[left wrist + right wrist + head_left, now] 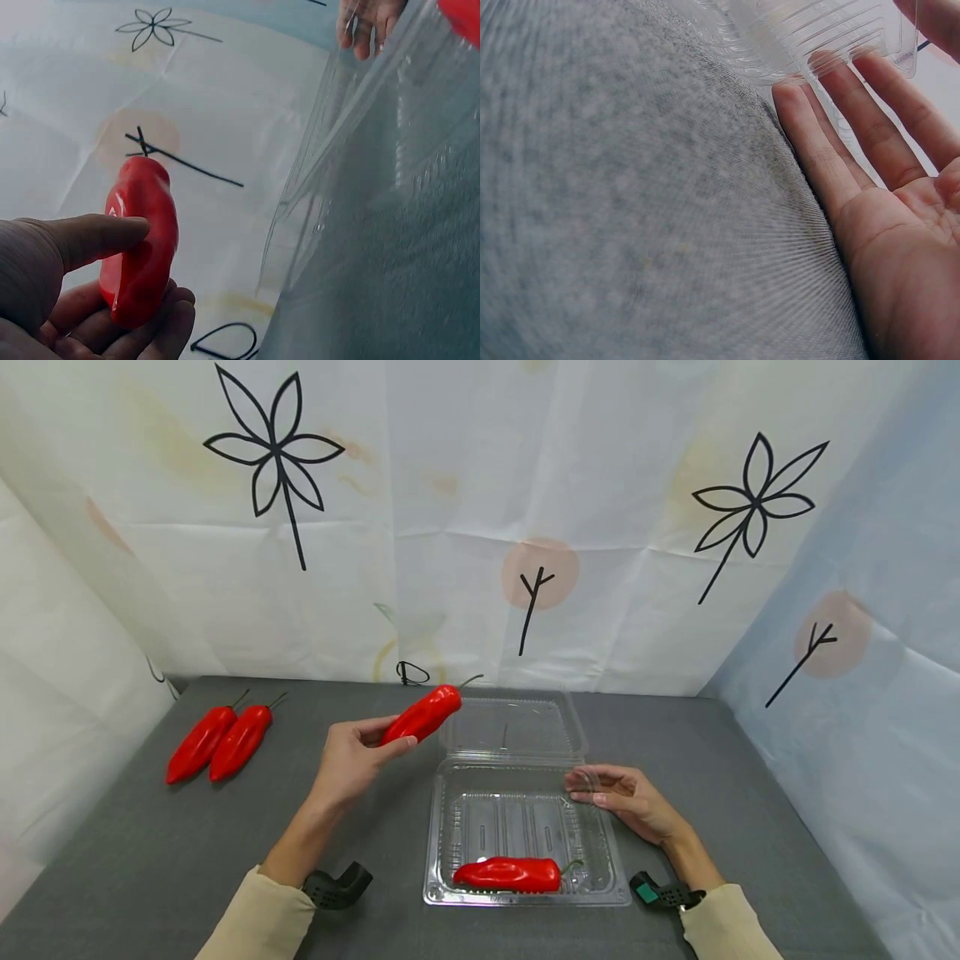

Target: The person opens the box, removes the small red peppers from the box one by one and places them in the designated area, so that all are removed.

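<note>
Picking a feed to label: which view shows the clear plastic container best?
Head: clear plastic container fully in frame, lid open, red pepper inside. Left wrist shows only part, cut off at the frame edge; right wrist, just a ribbed section by the right hand.

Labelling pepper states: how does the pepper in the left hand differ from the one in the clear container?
Support: the held pepper is gripped by the left hand; the boxed pepper lies in the clear container, no hand on it.
Pose: in the head view, the held pepper slants up toward its stem; the boxed pepper lies roughly crosswise.
Shared: both glossy red, stems on.
</note>
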`<state>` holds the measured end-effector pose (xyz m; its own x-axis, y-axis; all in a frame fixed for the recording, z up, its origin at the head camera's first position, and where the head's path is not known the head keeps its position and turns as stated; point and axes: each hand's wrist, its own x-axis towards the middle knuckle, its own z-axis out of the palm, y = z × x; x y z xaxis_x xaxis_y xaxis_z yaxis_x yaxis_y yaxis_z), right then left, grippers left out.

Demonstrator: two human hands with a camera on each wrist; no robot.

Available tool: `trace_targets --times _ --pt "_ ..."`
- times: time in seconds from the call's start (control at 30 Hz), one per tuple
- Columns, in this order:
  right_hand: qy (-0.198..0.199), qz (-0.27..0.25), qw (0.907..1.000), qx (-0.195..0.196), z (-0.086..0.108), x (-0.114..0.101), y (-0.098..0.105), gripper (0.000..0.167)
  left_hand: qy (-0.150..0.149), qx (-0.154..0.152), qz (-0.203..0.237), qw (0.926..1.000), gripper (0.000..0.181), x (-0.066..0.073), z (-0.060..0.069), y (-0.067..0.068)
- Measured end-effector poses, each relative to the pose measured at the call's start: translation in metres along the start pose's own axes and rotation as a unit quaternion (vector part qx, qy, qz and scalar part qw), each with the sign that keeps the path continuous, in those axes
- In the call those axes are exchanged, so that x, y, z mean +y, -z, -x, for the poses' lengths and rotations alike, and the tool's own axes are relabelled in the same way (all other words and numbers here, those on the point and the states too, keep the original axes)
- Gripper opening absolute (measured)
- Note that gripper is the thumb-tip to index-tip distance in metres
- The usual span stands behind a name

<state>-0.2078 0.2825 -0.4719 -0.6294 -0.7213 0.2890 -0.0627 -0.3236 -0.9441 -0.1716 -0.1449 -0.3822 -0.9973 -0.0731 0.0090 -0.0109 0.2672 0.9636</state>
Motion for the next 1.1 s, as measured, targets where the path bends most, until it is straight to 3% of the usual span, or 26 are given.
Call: trace_targets --times 0.4,0.6,1.1 --pt "0.000 -0.003 1.0000 0.002 -0.001 -0.001 -0.001 0.044 0.059 0.083 -0.045 0.9938 0.056 -0.016 -0.003 0.050" --pt "-0.003 -0.002 1.0000 0.002 -0.001 -0.001 -0.001 0.044 0.091 0.107 -0.066 0.9879 0.059 -0.028 -0.004 0.074" --pt "-0.018 -0.004 0.9997 0.014 0.000 -0.002 -0.001 0.044 0.129 0.169 -0.143 0.9665 0.058 -0.054 -0.006 0.101"
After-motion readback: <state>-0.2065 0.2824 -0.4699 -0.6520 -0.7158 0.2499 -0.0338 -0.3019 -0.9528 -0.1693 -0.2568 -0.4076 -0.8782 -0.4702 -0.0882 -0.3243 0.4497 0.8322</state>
